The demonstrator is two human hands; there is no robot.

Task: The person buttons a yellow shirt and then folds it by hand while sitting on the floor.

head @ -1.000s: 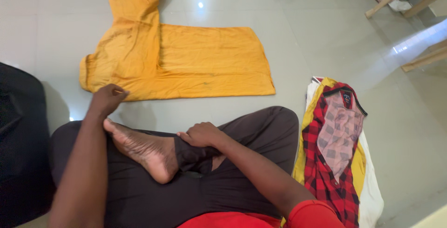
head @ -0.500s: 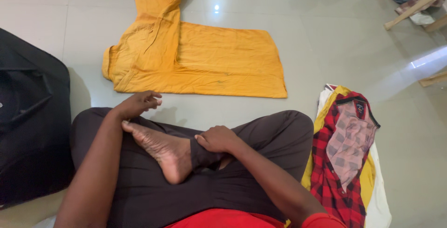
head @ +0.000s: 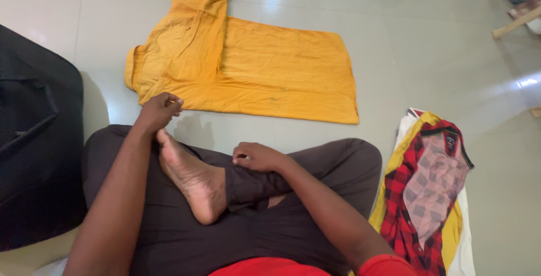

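On the floor ahead, the yellow garment [head: 248,70] lies part-folded, one sleeve turned in, more folds seemingly left. Left hand [head: 158,111] pinches its near edge; right hand [head: 256,156] rests curled, empty, on the trouser leg [head: 253,186].

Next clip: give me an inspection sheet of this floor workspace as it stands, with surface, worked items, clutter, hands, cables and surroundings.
Surface: glossy pale tiled floor with light glare.
Worked items: yellow garment spread flat, one part folded over near the top.
Clutter: pile of clothes with a red checked shirt on top, at the person's right.
Hands: left hand at the garment's near edge, by the toes; right hand rests on the dark trouser cuff.
Cables: nothing seen.
Surroundings: black bag at left; wooden furniture legs top right.
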